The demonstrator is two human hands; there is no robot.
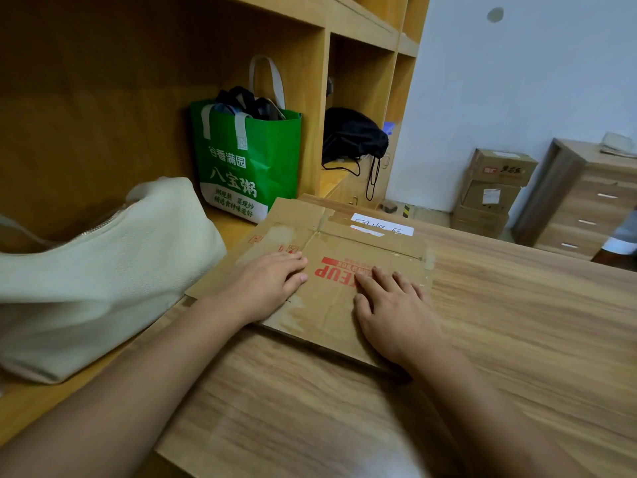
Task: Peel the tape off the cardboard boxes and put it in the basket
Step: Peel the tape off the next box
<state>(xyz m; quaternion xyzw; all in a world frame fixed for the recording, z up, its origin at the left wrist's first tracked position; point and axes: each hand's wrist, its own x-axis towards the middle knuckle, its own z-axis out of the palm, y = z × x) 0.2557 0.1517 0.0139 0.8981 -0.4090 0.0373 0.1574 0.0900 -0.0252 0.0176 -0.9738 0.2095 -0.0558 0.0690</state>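
We see a bench (499, 339) of wood-grain laminate, smooth with a faint sheen. On it lies a flattened box (331, 298) of matt brown cardboard, scuffed pale in patches, with strips of glossy clear tape (375, 236) and a white paper label (382, 225). The cream bag (103, 270) looks like pebbled leather with a metal zip. The green bag (248, 160) is matt non-woven cloth. The shelves (362, 39) are smooth yellowish wood.

Flattened cardboard box (331, 270) lies on table (517, 339), far-left area. Left hand (265, 288) and right hand (396, 319) rest flat on it, side by side. Handbag (103, 270) sits left of box; tote bag (248, 160) behind, in shelf unit (320, 46). Stacked cartons (493, 191) on floor, far right.
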